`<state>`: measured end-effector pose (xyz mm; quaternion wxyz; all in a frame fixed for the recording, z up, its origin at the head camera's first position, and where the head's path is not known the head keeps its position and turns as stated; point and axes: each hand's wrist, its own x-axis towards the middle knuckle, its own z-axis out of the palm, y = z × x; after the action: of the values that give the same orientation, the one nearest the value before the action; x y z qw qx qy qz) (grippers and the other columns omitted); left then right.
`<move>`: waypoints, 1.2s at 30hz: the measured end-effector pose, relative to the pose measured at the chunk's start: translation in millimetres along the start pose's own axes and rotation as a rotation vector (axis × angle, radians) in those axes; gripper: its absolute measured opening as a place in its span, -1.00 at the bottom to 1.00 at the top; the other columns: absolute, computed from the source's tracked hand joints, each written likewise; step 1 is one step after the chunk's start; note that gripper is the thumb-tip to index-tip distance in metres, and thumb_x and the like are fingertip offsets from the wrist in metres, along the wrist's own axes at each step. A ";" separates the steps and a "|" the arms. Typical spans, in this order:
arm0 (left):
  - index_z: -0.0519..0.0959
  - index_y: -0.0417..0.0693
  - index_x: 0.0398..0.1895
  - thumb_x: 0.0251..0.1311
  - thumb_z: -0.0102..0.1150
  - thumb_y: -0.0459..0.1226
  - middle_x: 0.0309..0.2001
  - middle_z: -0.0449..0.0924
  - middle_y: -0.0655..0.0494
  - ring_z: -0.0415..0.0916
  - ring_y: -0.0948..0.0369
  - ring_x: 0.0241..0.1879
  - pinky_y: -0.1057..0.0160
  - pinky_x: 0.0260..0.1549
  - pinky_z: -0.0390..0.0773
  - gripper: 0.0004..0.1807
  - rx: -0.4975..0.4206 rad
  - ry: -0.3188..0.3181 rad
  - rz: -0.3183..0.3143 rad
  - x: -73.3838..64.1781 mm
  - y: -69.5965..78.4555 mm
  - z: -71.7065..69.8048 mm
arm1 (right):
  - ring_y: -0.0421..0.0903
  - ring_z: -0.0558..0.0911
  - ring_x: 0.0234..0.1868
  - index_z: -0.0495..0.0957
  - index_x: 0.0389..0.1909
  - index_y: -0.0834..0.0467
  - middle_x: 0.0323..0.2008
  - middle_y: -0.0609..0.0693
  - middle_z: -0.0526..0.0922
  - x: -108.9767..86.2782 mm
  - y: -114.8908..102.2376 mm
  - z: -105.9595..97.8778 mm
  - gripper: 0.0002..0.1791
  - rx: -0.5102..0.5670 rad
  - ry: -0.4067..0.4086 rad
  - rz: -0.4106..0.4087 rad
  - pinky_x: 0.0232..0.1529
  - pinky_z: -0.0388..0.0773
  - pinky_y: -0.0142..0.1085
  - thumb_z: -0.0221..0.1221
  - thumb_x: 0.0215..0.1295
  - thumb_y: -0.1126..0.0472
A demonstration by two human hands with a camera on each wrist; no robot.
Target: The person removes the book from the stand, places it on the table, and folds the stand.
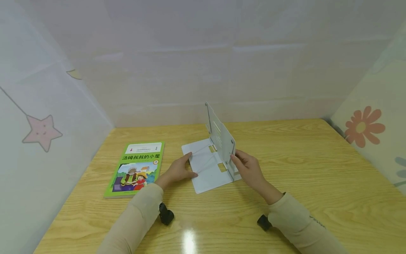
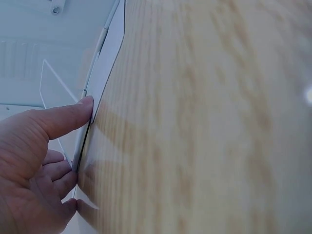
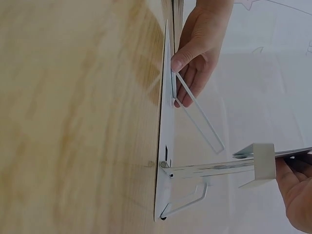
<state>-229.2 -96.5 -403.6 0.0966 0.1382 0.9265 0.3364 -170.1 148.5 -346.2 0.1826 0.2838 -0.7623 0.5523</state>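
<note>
A white metal book stand (image 1: 210, 169) sits unfolded on the table, its base plate flat and its slotted back panel (image 1: 220, 135) raised steeply. My left hand (image 1: 178, 170) grips the base's left edge, thumb toward the near side and fingers farther back. In the left wrist view its thumb (image 2: 73, 117) lies at the plate's edge with the other fingers curled. A thin wire loop (image 3: 214, 141) slants up from the base beside that hand. My right hand (image 1: 250, 169) pinches the back panel's near right edge, thumb on the front face; its other fingers are partly hidden behind.
Left of the stand lies a green-bordered picture book (image 1: 136, 169), close to my left forearm. The wooden table (image 1: 317, 158) meets a pale cloth backdrop (image 1: 177, 81) at its far edge, with cloth sides at left and right. Black wrist cameras (image 1: 166, 214) hang under both sleeves.
</note>
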 end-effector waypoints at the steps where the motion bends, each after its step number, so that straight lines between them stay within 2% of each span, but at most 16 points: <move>1: 0.04 -0.15 0.28 -0.18 0.32 -0.12 0.23 0.10 -0.07 0.02 0.05 0.20 0.14 0.11 0.10 -0.06 0.003 -0.001 0.003 0.1 -0.5 0.3 | 0.22 0.46 -0.13 0.37 -0.14 0.58 -0.17 0.39 0.46 0.3 -3.2 -0.1 -0.75 -0.003 0.002 -0.001 -0.19 0.40 -0.51 -0.10 0.16 0.56; 5: 0.04 -0.16 0.28 -0.18 0.32 -0.11 0.23 0.09 -0.07 0.02 0.05 0.20 0.13 0.11 0.10 -0.06 0.004 0.001 0.015 0.5 -1.7 0.9 | 0.23 0.46 -0.13 0.37 -0.15 0.58 -0.19 0.40 0.47 0.1 -3.9 -0.7 -0.75 0.002 0.008 -0.001 -0.19 0.38 -0.55 -0.10 0.16 0.57; 12: 0.01 -0.17 0.28 -0.16 0.31 -0.10 0.24 0.07 -0.08 0.01 0.07 0.20 0.16 0.11 0.10 -0.04 0.004 -0.009 0.040 0.9 -3.2 1.2 | 0.08 0.48 -0.10 0.42 -0.11 0.48 -0.16 0.28 0.51 -3.2 21.2 -1.6 -0.74 -0.003 0.018 0.002 -0.18 0.43 -0.43 -0.06 0.21 0.46; 16: 0.00 -0.19 0.28 -0.14 0.30 -0.12 0.24 0.06 -0.10 0.01 0.06 0.20 0.16 0.11 0.10 -0.06 0.016 -0.008 0.049 -0.4 -1.9 1.2 | 0.06 0.48 -0.11 0.43 -0.12 0.47 -0.16 0.26 0.52 -4.0 27.0 -1.6 -0.75 -0.003 0.022 0.005 -0.19 0.43 -0.44 -0.05 0.21 0.43; 26: 0.01 -0.20 0.28 -0.14 0.29 -0.12 0.24 0.06 -0.09 -0.01 0.07 0.21 0.17 0.12 0.08 -0.07 0.034 -0.008 0.038 -1.2 0.0 0.5 | 0.09 0.49 -0.11 0.41 -0.10 0.47 -0.15 0.26 0.50 -3.3 25.1 0.0 -0.74 0.020 0.016 0.004 -0.19 0.45 -0.38 -0.06 0.20 0.46; 36: 0.03 -0.18 0.28 -0.14 0.29 -0.12 0.24 0.08 -0.07 -0.03 0.07 0.22 0.17 0.13 0.06 -0.08 0.017 -0.016 0.025 -0.3 -0.8 1.1 | 0.08 0.50 -0.14 0.42 -0.12 0.48 -0.18 0.28 0.51 -3.0 22.4 1.0 -0.75 -0.015 0.000 0.026 -0.22 0.47 -0.29 -0.05 0.19 0.49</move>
<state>-228.8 -96.5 -405.0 0.0987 0.1531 0.9268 0.3285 -182.0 153.4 -364.9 0.1776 0.2726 -0.7699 0.5490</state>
